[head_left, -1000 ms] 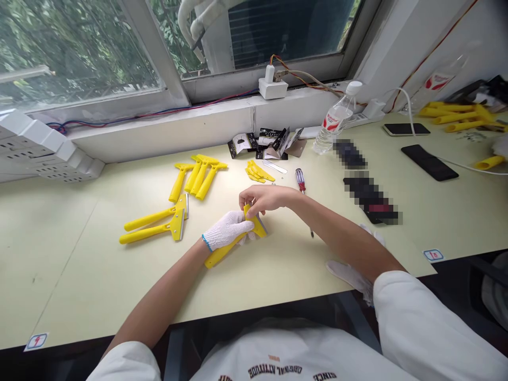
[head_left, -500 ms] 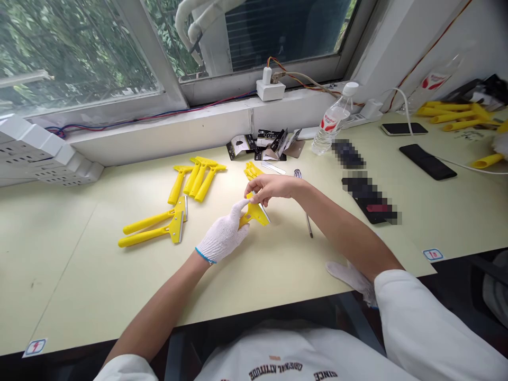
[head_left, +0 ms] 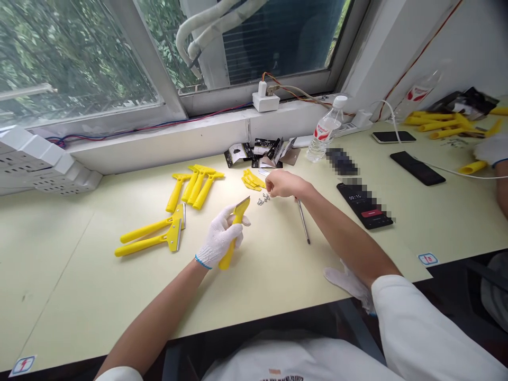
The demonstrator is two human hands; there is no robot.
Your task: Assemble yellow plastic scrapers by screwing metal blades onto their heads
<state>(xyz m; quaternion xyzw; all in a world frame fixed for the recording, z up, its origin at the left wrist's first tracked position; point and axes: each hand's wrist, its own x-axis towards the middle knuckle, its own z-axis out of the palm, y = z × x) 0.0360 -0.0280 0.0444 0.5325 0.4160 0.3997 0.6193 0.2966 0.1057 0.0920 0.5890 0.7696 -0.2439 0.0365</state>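
My left hand (head_left: 219, 236), in a white knit glove, is wrapped round a yellow scraper (head_left: 240, 209), its head tilted up and its handle pointing down. My right hand (head_left: 284, 183) is bare, with fingers curled together just above and right of a small pile of screws (head_left: 262, 199); what its fingertips hold, if anything, is hidden. Close behind lie several flat yellow plates (head_left: 254, 180) and a thin metal blade (head_left: 262, 172), partly covered by the hand. A screwdriver (head_left: 304, 222) lies on the table under my right wrist, its handle hidden.
Two scrapers with blades (head_left: 173, 236) and several yellow handles (head_left: 203, 191) lie to the left. Black card packaging (head_left: 238, 154), a water bottle (head_left: 323, 132) and phones (head_left: 369, 209) stand or lie behind and right. A loose glove (head_left: 345, 280) rests by my right arm. A co-worker's gloved hand (head_left: 492, 148) shows far right.
My right hand has left the scraper and moved up and right to the screws. My left hand has turned the scraper more upright, closer to me. The view has shifted slightly.
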